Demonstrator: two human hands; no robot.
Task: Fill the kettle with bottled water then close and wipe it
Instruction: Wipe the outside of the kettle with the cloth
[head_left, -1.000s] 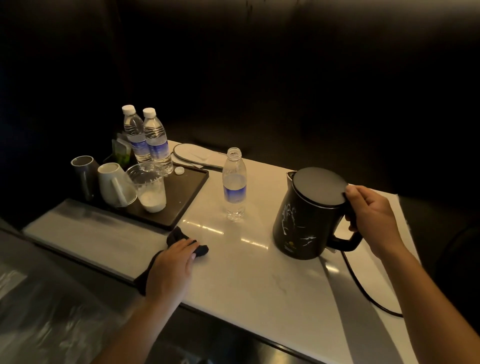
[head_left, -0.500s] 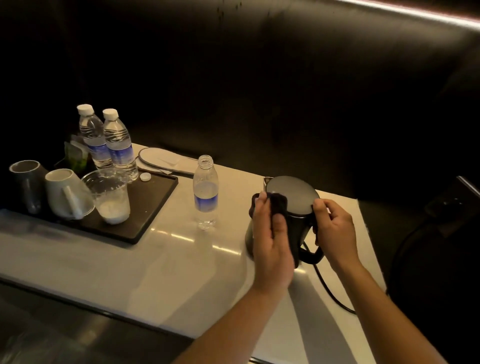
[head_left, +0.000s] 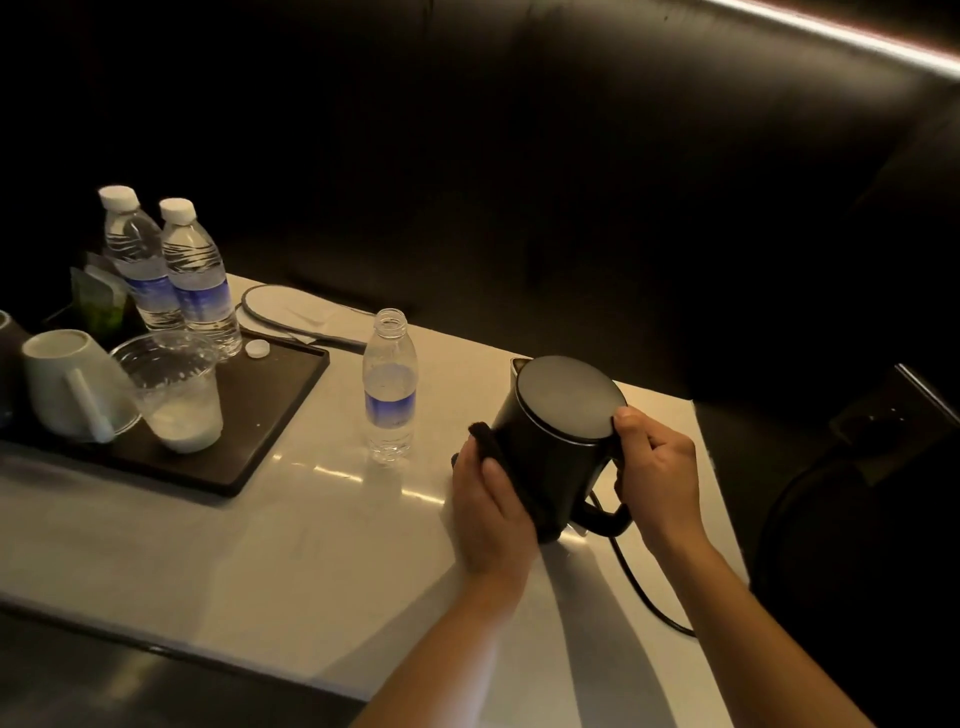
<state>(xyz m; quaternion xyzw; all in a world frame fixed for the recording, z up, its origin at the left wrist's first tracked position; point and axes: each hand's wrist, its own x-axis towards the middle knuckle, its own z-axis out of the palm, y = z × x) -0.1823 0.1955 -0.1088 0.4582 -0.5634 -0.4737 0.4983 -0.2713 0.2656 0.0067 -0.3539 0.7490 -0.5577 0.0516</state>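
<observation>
A black kettle (head_left: 561, 441) with its lid closed stands on the pale countertop (head_left: 291, 551) at the right. My left hand (head_left: 488, 504) presses a dark cloth (head_left: 485, 439) against the kettle's left side. My right hand (head_left: 657, 478) grips the kettle at the top of its handle, thumb by the lid's rim. An uncapped water bottle (head_left: 389, 384), partly filled, stands just left of the kettle. Its white cap (head_left: 257, 349) lies on the dark tray (head_left: 270, 415).
On the tray stand two sealed water bottles (head_left: 171, 275), a clear plastic cup (head_left: 176, 395), a tipped white mug (head_left: 67, 384) and green sachets (head_left: 98, 306). A white slipper (head_left: 291, 312) lies behind. The kettle's black cord (head_left: 639, 587) trails toward the right edge.
My left hand left the counter's front edge with the cloth, came to the kettle's top edge, and has now slid down its left side. My right hand stays on the handle.
</observation>
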